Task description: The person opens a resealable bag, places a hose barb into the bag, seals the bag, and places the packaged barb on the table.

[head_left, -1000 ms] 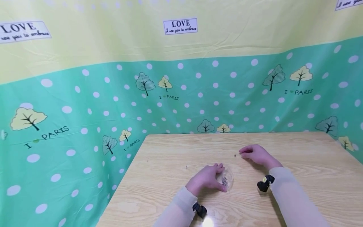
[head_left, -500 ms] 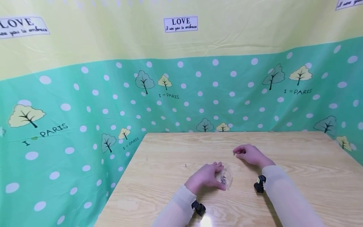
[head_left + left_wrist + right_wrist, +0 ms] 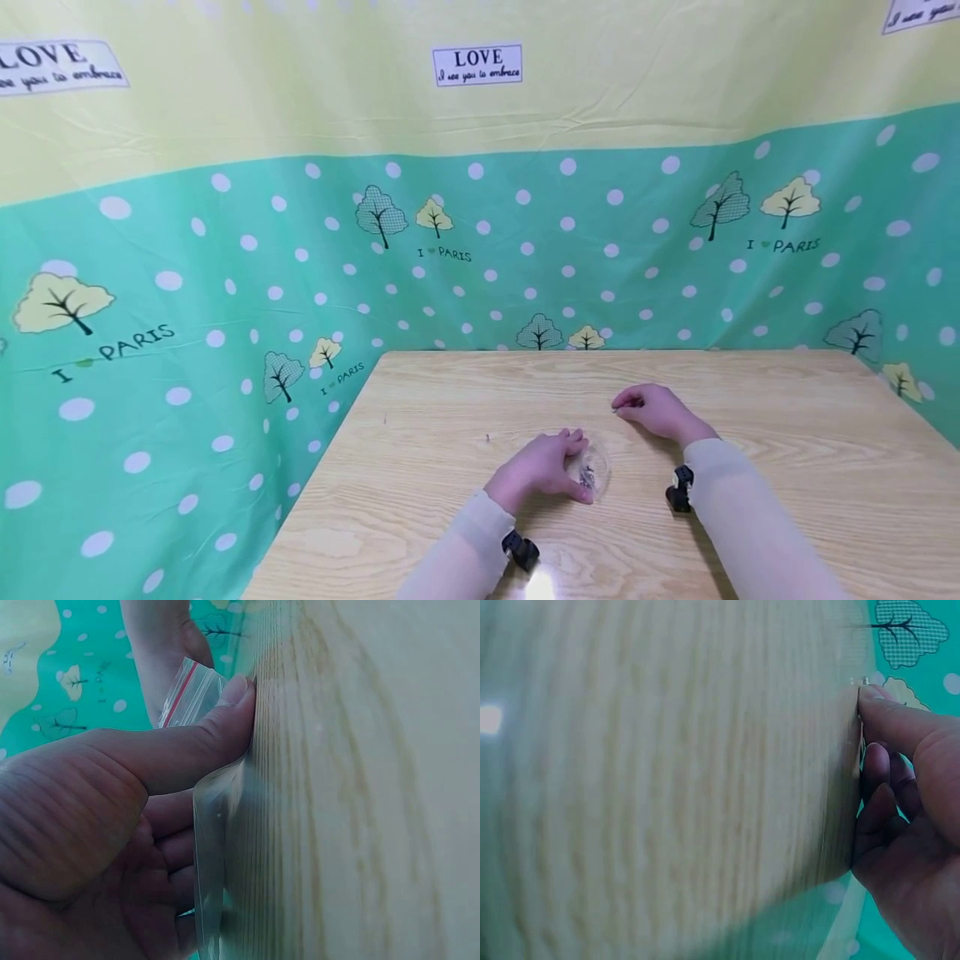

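A clear zip-lock bag (image 3: pixel 597 475) lies on the table with several small dark metal pieces (image 3: pixel 587 477) inside. My left hand (image 3: pixel 542 468) holds it at its left side, thumb toward me and fingers on the far side. A red stripe runs across the bag's zip end (image 3: pixel 184 694) in the left wrist view. Beyond the bag, my right hand (image 3: pixel 654 410) pinches a tiny shiny metal piece (image 3: pixel 866 680) between thumb and forefinger, at the table surface. The piece is too small to tell its kind.
Another tiny dark piece (image 3: pixel 487 437) lies left of the bag on the wooden table (image 3: pixel 420 517). Farther left is a faint small thin thing (image 3: pixel 386 418). A green and yellow printed curtain (image 3: pixel 450 292) hangs behind the table and along its left.
My right hand has moved left to the small piece that lay on the table and now pinches at it. My left hand stays at the bag.
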`<state>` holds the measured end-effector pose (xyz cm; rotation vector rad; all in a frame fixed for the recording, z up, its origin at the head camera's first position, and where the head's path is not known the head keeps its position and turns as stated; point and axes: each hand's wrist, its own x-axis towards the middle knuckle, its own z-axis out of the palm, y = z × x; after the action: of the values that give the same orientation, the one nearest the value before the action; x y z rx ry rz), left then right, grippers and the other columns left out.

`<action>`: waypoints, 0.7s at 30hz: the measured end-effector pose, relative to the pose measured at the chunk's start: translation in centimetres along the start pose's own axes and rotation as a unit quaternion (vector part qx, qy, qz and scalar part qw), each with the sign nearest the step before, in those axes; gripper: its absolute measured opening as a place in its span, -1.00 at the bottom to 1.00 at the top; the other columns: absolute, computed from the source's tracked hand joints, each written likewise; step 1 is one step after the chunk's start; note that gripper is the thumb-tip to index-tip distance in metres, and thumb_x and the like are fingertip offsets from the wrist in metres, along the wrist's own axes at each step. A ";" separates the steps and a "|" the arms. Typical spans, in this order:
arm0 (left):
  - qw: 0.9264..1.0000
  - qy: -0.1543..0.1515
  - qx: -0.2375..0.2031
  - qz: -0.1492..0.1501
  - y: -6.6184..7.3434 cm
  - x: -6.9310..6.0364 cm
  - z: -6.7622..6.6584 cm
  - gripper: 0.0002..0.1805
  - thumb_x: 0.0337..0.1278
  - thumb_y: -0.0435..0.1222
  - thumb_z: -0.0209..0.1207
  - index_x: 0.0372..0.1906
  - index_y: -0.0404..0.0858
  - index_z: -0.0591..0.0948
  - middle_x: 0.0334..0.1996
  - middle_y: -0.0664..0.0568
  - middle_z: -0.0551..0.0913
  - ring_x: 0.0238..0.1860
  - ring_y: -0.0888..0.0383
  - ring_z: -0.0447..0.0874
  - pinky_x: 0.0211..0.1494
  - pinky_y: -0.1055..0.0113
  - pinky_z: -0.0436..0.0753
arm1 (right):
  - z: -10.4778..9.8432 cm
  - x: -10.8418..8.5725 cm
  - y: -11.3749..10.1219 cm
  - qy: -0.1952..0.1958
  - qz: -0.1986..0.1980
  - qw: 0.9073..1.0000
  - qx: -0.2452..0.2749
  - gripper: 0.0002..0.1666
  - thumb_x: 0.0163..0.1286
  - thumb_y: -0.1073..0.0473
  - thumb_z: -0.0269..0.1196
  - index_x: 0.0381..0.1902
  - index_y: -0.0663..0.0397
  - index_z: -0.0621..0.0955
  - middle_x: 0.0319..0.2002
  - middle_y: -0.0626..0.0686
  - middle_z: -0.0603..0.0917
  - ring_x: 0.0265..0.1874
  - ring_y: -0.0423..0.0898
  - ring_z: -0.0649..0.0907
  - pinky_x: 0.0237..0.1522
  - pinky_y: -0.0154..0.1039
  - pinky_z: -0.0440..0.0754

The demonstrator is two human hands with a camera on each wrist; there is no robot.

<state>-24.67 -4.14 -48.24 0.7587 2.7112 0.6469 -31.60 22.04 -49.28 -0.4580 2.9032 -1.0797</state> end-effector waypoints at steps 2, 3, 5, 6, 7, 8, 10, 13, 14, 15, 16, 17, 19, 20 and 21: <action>1.000 0.001 0.001 0.001 0.0 0.0 0.0 0.03 -0.06 0.01 0.66 0.57 -0.14 0.48 0.63 0.17 0.32 0.65 0.08 0.20 0.68 0.13 0.24 | 0.0 0.0 -0.2 0.001 0.003 1.000 -0.004 -0.83 0.52 0.18 0.38 -0.05 0.12 0.79 -0.18 0.01 0.76 -0.12 -0.01 0.69 0.08 0.13 0.65; 1.000 0.001 0.001 0.001 0.0 0.0 0.0 0.04 -0.06 0.01 0.66 0.57 -0.14 0.48 0.63 0.16 0.32 0.65 0.07 0.20 0.68 0.12 0.24 | 0.0 -0.1 -0.2 0.000 0.005 1.000 -0.005 -0.83 0.53 0.17 0.37 -0.05 0.12 0.79 -0.18 0.01 0.76 -0.12 -0.01 0.69 0.08 0.12 0.65; 1.000 0.002 0.001 0.003 0.0 0.0 0.0 0.03 -0.06 0.00 0.66 0.57 -0.15 0.48 0.62 0.16 0.33 0.65 0.07 0.21 0.68 0.12 0.24 | 0.0 -0.1 -0.3 -0.001 0.008 1.000 -0.007 -0.84 0.53 0.17 0.37 -0.07 0.12 0.79 -0.19 0.00 0.76 -0.13 -0.02 0.69 0.08 0.12 0.65; 1.000 0.002 0.001 0.004 0.0 0.0 0.0 0.03 -0.06 0.00 0.66 0.57 -0.15 0.48 0.62 0.15 0.33 0.65 0.06 0.21 0.68 0.12 0.24 | 0.0 -0.2 -0.4 -0.002 0.009 1.000 -0.008 -0.84 0.54 0.17 0.37 -0.07 0.12 0.79 -0.18 0.00 0.76 -0.12 -0.01 0.69 0.09 0.13 0.65; 1.000 0.002 0.001 0.004 0.0 0.0 0.0 0.03 -0.06 0.00 0.66 0.57 -0.15 0.48 0.62 0.16 0.33 0.65 0.06 0.21 0.68 0.12 0.24 | 0.0 -0.2 -0.4 -0.003 0.009 1.000 -0.009 -0.84 0.54 0.17 0.36 -0.07 0.12 0.79 -0.18 0.01 0.76 -0.12 -0.01 0.69 0.10 0.14 0.65; 1.000 0.001 0.002 0.003 0.0 0.0 0.0 0.03 -0.06 0.00 0.66 0.57 -0.14 0.48 0.62 0.16 0.33 0.65 0.07 0.21 0.68 0.11 0.23 | 0.0 -0.2 -0.4 -0.005 0.010 1.000 -0.009 -0.84 0.54 0.17 0.36 -0.07 0.12 0.79 -0.18 0.01 0.76 -0.11 -0.01 0.69 0.10 0.15 0.65; 1.000 0.000 0.004 0.002 0.0 0.1 0.1 0.03 -0.06 0.00 0.66 0.57 -0.14 0.48 0.62 0.17 0.33 0.65 0.07 0.21 0.68 0.11 0.23 | -0.1 -0.2 -0.4 -0.009 0.011 1.000 -0.009 -0.85 0.55 0.18 0.35 -0.07 0.13 0.78 -0.17 0.01 0.76 -0.11 0.00 0.70 0.12 0.17 0.65; 1.000 -0.001 0.009 0.000 0.1 0.1 0.1 0.03 -0.05 0.01 0.66 0.57 -0.13 0.48 0.63 0.18 0.33 0.64 0.07 0.21 0.68 0.11 0.24 | 0.0 -0.1 -0.3 -0.013 0.011 1.000 -0.011 -0.85 0.56 0.19 0.34 -0.08 0.13 0.78 -0.18 0.00 0.76 -0.11 -0.02 0.69 0.11 0.15 0.65; 1.000 -0.002 0.010 0.001 0.1 0.1 0.1 0.03 -0.05 0.01 0.66 0.57 -0.13 0.48 0.63 0.17 0.33 0.64 0.07 0.21 0.68 0.11 0.24 | 0.0 -0.1 -0.3 -0.013 0.011 1.000 -0.011 -0.86 0.56 0.19 0.34 -0.08 0.13 0.77 -0.18 0.00 0.76 -0.12 -0.02 0.69 0.10 0.14 0.65; 1.000 -0.002 0.011 0.000 0.1 0.1 0.1 0.04 -0.05 0.02 0.66 0.57 -0.13 0.48 0.63 0.17 0.32 0.64 0.07 0.21 0.68 0.11 0.24 | 0.0 -0.1 -0.2 -0.013 0.012 1.000 -0.011 -0.86 0.56 0.19 0.34 -0.08 0.13 0.77 -0.19 -0.01 0.76 -0.12 -0.03 0.68 0.10 0.14 0.65; 1.000 -0.002 0.013 0.000 0.1 0.2 0.1 0.04 -0.05 0.02 0.66 0.57 -0.13 0.48 0.63 0.17 0.32 0.64 0.07 0.22 0.67 0.11 0.25 | 0.0 0.0 -0.1 -0.014 0.012 1.000 -0.012 -0.86 0.56 0.19 0.33 -0.08 0.12 0.77 -0.19 -0.01 0.75 -0.13 -0.04 0.68 0.09 0.12 0.65; 1.000 -0.002 0.014 0.001 0.1 0.2 0.1 0.04 -0.05 0.02 0.66 0.57 -0.13 0.48 0.63 0.17 0.32 0.64 0.07 0.22 0.67 0.11 0.25 | 0.0 0.0 0.0 -0.013 0.013 1.000 -0.012 -0.86 0.56 0.19 0.33 -0.08 0.12 0.77 -0.20 -0.02 0.75 -0.13 -0.04 0.68 0.08 0.11 0.64; 1.000 -0.002 0.013 0.000 0.0 0.2 0.2 0.04 -0.06 0.02 0.66 0.58 -0.12 0.47 0.63 0.18 0.32 0.64 0.07 0.21 0.67 0.11 0.25 | 0.2 0.1 0.2 -0.014 0.015 1.000 -0.010 -0.86 0.57 0.18 0.33 -0.08 0.12 0.76 -0.20 -0.01 0.74 -0.13 -0.04 0.68 0.09 0.11 0.64; 1.000 -0.002 0.015 0.001 -0.1 0.2 0.2 0.04 -0.06 0.02 0.66 0.58 -0.12 0.47 0.63 0.17 0.32 0.64 0.06 0.21 0.67 0.11 0.24 | 0.3 0.1 0.2 -0.015 0.015 1.000 -0.009 -0.86 0.57 0.18 0.32 -0.08 0.12 0.76 -0.20 0.00 0.74 -0.13 -0.02 0.68 0.09 0.12 0.64; 1.000 -0.003 0.017 0.001 -0.1 0.1 0.2 0.05 -0.06 0.03 0.66 0.58 -0.12 0.47 0.63 0.17 0.32 0.64 0.06 0.21 0.68 0.11 0.24 | 0.4 0.2 0.3 -0.016 0.017 1.000 -0.008 -0.86 0.57 0.17 0.32 -0.08 0.11 0.76 -0.19 -0.01 0.74 -0.13 -0.02 0.68 0.10 0.12 0.64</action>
<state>-24.76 -4.12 -48.50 0.7698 2.7233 0.5993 -31.79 21.96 -49.75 -0.4198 2.8815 -1.0361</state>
